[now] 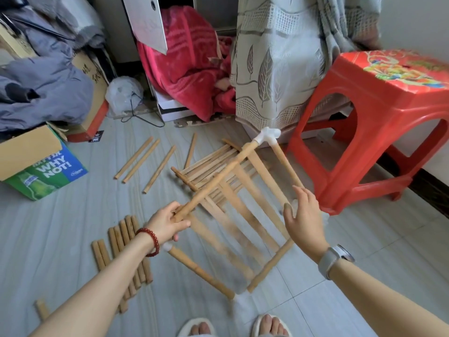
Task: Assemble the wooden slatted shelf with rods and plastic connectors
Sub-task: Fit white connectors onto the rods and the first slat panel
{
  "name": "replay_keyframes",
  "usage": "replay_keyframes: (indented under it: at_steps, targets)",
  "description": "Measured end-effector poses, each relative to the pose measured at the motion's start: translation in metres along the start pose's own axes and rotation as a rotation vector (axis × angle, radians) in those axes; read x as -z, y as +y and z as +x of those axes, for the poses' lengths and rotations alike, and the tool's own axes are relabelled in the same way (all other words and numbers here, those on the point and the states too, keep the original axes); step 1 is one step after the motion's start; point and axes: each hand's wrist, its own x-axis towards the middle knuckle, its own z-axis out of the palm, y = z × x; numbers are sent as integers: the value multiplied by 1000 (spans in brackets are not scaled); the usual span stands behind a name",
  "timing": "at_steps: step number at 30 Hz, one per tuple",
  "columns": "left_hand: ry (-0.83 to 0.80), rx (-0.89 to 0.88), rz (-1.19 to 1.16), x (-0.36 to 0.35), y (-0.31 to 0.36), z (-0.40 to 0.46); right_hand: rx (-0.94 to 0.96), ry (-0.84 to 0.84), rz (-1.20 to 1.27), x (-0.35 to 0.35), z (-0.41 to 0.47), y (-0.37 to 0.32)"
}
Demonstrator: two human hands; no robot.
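Observation:
I hold a slatted wooden frame (245,229) tilted above the floor; its slats are blurred. My left hand (167,222) grips the near end of a long rod (218,181) that runs up to a white corner connector (267,136). A second rod (286,166) runs from that connector down to my right hand (303,215), whose thumb and fingers close round another white connector (296,205). Two lower rods meet at a white connector (239,297) near my feet. A second slatted panel (206,166) lies on the floor behind.
Three long loose rods (137,159) lie on the floor at left, and a bundle of short rods (126,239) lies under my left forearm. A red plastic stool (388,117) stands close on the right, a green cardboard box (48,171) at left. My slippered feet (196,327) are at the bottom.

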Motion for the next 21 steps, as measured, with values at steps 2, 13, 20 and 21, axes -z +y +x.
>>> replay_keyframes:
  at_steps: [2,13,20,21]
  targets:
    - [52,50,-174,-1,-16,-4,-248,-56,48,-13,-1,6]
    - [71,411,-628,-38,-123,-18,-803,-377,283,-99,-5,60]
    - [-43,609,-686,-61,-158,-38,-804,-619,110,-99,-32,89]
    - [-66,626,-682,-61,-158,-39,-819,-650,87,-97,-34,91]
